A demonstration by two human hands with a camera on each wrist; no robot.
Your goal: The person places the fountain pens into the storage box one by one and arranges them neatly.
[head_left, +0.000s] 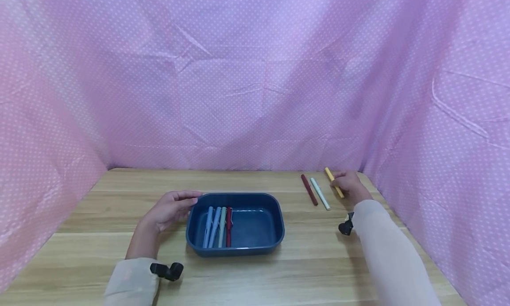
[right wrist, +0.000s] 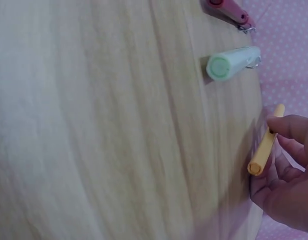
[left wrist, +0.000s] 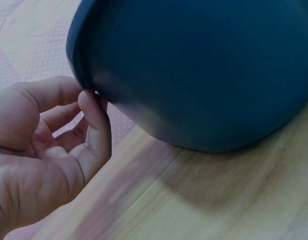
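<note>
My left hand (head_left: 173,208) pinches the upper left rim of a dark blue rectangular box (head_left: 259,249), thumb and index finger meeting at its edge in the left wrist view. Four pens lie side by side in the box's left half: two blue pens, a pale green pen (head_left: 222,228) and a red pen (head_left: 229,228). At the far right, my right hand (head_left: 350,186) holds a yellow pen (right wrist: 264,152) between thumb and fingers, close over the table. Left of it lie a mint pen (right wrist: 231,64) and a dark red pen (head_left: 309,190), both slanted.
A wood-grain table (head_left: 119,222) carries everything. Pink dotted cloth (head_left: 239,98) hangs behind it and along both sides, near the right hand at the back right corner. Small black wrist devices (head_left: 169,271) sit on both sleeves.
</note>
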